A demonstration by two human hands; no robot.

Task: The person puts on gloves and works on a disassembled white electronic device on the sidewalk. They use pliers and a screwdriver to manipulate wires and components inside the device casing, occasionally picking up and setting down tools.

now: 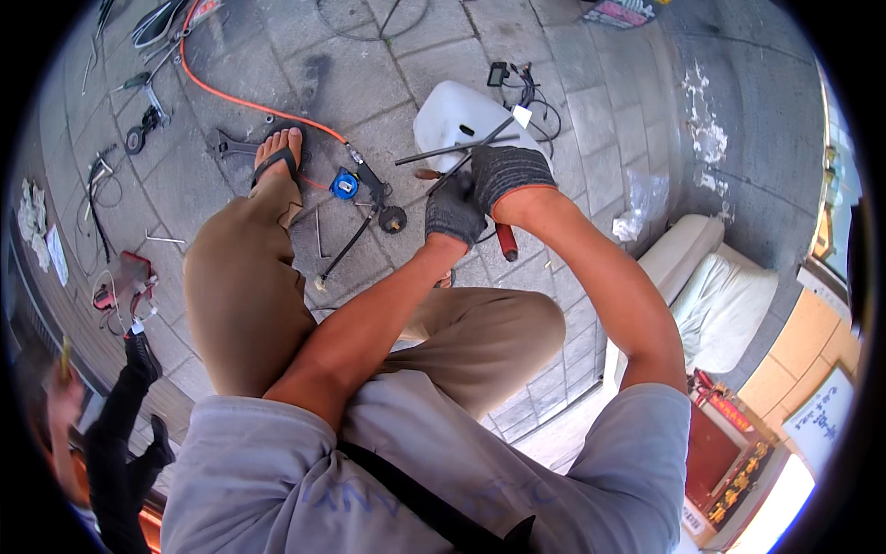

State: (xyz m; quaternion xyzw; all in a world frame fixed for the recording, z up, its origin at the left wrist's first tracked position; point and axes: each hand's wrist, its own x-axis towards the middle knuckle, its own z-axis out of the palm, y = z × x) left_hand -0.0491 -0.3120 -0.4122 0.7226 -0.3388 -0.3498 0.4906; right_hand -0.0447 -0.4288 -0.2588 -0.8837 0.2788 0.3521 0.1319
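Note:
Both my hands wear dark grey knit gloves and work close together, touching. My left hand (454, 214) is closed around the lower end of a thin black rod (452, 173), which slants up to the right. Just above, my right hand (510, 175) is closed too; its grip is hidden. A second dark rod (429, 155) crosses the first. Behind them lies a whitish plastic container (448, 109) with a dark slot. A red handle (507, 242) shows below my right wrist; the rest of it is hidden. A brown handle tip (427, 174) points out left of the gloves.
An orange air hose (235, 100) runs to a black inflator (372, 185) beside a blue tape measure (344, 184). A wrench (237, 146) lies by my sandalled foot. A display with cables (499, 74) lies beyond the container. Right stands a cushioned seat (729, 305); another person's legs (120, 434) show lower left.

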